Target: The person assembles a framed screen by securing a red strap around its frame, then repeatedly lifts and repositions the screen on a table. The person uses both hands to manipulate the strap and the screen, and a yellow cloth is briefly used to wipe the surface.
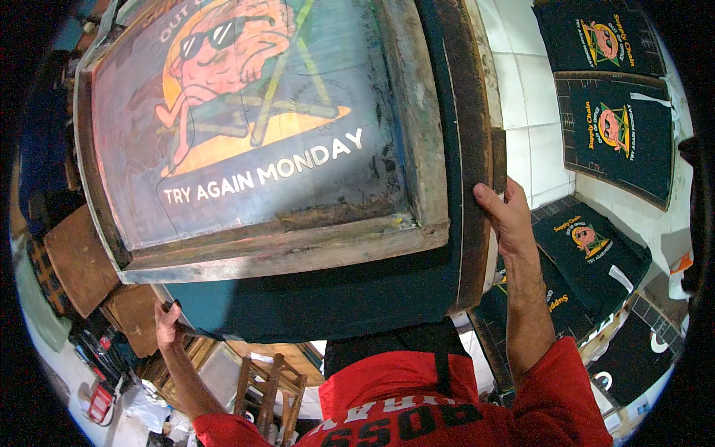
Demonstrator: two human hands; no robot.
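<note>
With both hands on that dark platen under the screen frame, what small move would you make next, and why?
Probably smooth the dark fabric flat on the platen: the left hand and right hand grip opposite edges, and the wooden screen frame sits above it.

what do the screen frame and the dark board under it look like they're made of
Screen frame: looks like bare wood, worn and ink-stained, with grain and chipped edges; the stretched panel inside seems a fine mesh. Dark board: appears covered in matte dark teal fabric, its rim stained brown; the core is hidden. The left hand and right hand hold its edges.
</note>
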